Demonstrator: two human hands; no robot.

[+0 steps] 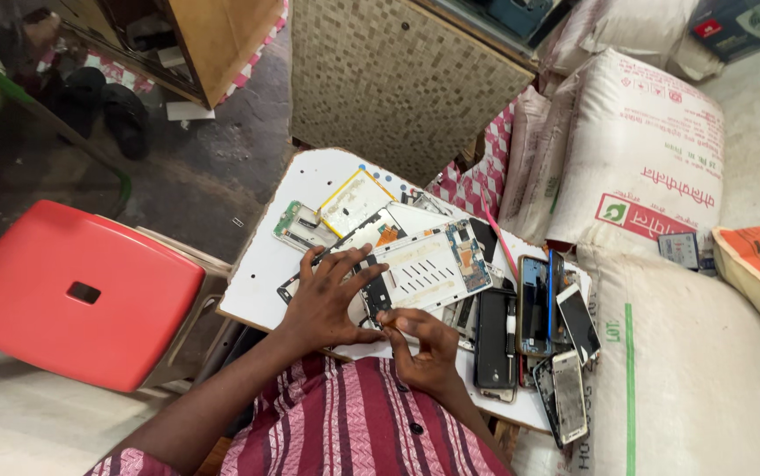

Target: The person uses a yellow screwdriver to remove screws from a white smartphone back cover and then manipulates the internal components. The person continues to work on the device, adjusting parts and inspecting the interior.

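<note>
An opened white phone frame [428,264] with its circuit board showing lies on a small white board table [261,282]. My left hand [327,300] rests flat on the frame's left end, fingers spread, pressing it down. My right hand [419,339] is at the frame's near edge with fingers pinched on a thin tool whose tip touches the frame; the tool is mostly hidden. A yellowish battery [353,201] and a loose circuit board [299,227] lie further back on the table.
Several dismantled phones and screens [538,326] are piled on the table's right side. A pink stick [501,242] lies among them. A red plastic stool [71,295] stands to the left. Large white sacks [644,167] crowd the right.
</note>
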